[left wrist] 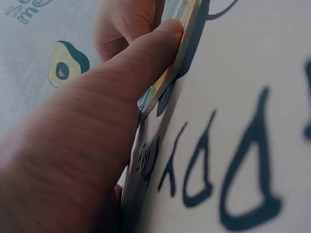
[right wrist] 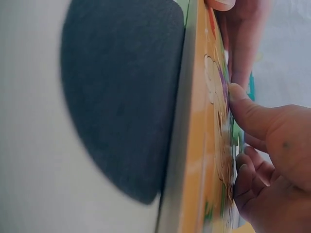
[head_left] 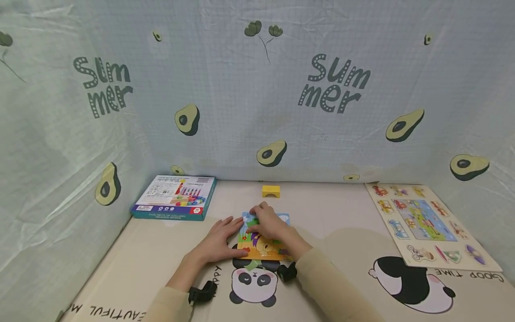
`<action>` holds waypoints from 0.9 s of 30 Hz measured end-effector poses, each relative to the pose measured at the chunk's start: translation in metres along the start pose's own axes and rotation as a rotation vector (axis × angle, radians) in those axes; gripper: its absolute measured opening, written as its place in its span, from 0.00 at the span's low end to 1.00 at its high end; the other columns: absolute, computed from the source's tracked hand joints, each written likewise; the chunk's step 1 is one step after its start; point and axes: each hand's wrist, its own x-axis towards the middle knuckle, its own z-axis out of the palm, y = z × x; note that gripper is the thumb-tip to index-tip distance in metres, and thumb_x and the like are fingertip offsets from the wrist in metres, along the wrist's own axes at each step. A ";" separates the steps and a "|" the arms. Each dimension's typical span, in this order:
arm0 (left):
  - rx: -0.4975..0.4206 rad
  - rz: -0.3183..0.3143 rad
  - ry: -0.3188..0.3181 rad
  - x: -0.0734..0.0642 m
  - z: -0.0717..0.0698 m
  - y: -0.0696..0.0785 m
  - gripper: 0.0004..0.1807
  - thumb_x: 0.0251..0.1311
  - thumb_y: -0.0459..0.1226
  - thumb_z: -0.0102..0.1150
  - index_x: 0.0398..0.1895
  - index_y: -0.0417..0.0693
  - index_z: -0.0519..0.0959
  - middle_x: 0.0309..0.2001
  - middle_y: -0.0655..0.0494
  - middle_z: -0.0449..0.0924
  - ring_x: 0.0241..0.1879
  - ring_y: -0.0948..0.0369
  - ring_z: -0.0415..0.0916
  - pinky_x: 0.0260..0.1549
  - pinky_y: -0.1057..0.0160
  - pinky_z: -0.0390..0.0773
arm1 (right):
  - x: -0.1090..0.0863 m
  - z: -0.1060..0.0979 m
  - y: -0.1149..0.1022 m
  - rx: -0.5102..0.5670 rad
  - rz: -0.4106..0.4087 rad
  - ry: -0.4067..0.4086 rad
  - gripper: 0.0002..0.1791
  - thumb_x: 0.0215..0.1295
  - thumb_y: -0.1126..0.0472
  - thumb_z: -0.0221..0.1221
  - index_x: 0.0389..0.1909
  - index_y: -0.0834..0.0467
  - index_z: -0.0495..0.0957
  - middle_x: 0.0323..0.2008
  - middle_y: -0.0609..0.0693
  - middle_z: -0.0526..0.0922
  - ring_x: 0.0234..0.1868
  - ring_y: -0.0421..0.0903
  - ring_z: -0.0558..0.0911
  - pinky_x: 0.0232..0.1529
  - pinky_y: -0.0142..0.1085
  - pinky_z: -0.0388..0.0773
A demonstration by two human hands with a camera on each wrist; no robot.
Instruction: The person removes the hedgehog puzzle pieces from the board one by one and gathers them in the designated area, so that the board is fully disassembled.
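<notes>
you are working on a small puzzle that is lying flat midway across the worktop, its near edge resting over the panda print. your left hand is lying spread along the puzzle's left edge, its thumb resting at the near left corner and its fingers gripping nothing. your right hand is reaching over the far half, thumb and bent fingers touching the picture; i cannot tell whether they are pinching a piece or only pressing, as the hand is hiding that spot. in the head view your two hands are sitting close but apart.

to do this well, you want to be bracing lightly with the left thumb, so the puzzle is not sliding under the right hand's push. you are probably best pressing straight down, since sideways force could be tipping a piece. with your right hand covering so much, you may be judging fit by touch, so try feeling for any raised edge.

beyond the puzzle a yellow block is standing near the worktop's far edge; a box is lying by the far left corner and a board by the far right.
</notes>
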 end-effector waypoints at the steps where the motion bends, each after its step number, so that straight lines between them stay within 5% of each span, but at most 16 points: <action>1: -0.002 0.000 0.001 0.000 0.000 0.000 0.53 0.51 0.62 0.71 0.77 0.50 0.64 0.75 0.51 0.63 0.77 0.45 0.46 0.73 0.39 0.41 | 0.000 0.000 0.001 0.006 0.000 0.003 0.30 0.64 0.52 0.70 0.64 0.59 0.73 0.61 0.59 0.68 0.57 0.54 0.71 0.64 0.49 0.72; 13: -0.006 -0.011 -0.002 0.001 0.002 -0.003 0.53 0.50 0.64 0.70 0.77 0.52 0.64 0.75 0.54 0.63 0.78 0.47 0.46 0.74 0.41 0.41 | 0.000 -0.003 0.005 0.068 -0.035 0.070 0.17 0.70 0.57 0.64 0.57 0.53 0.74 0.50 0.50 0.76 0.48 0.47 0.75 0.59 0.43 0.76; 27: -0.004 -0.005 -0.006 0.002 0.002 -0.003 0.52 0.51 0.63 0.70 0.77 0.52 0.64 0.75 0.54 0.62 0.78 0.47 0.45 0.74 0.41 0.39 | -0.004 -0.019 0.018 0.307 -0.080 0.130 0.08 0.74 0.64 0.58 0.50 0.54 0.76 0.46 0.49 0.78 0.42 0.46 0.79 0.49 0.39 0.81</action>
